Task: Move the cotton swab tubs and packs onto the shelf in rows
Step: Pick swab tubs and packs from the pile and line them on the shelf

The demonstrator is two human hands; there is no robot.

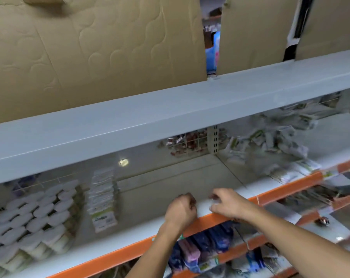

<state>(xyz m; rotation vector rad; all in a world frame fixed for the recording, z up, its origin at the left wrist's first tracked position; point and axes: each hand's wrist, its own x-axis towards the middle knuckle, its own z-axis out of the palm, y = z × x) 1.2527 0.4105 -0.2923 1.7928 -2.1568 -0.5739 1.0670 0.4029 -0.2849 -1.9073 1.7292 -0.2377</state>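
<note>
White-lidded cotton swab tubs point(31, 217) stand in tight rows on the left of the shelf point(150, 187). Beside them lies a front-to-back row of flat swab packs point(102, 199). A loose heap of similar packs point(270, 145) sits further right on the same shelf. My left hand point(182, 209) is a closed fist over the shelf's front edge, and nothing shows in it. My right hand point(227, 202) hovers just to its right with fingers curled. Motion blur hides whether something small and pale is between its fingertips.
An orange price rail point(130, 251) runs along the shelf front. A grey shelf board point(170, 117) overhangs above, carrying cardboard boxes point(89, 47). Red-and-white packets point(182, 143) sit behind a wire grid at the back. The lower shelf holds blue and pink packets point(200, 251).
</note>
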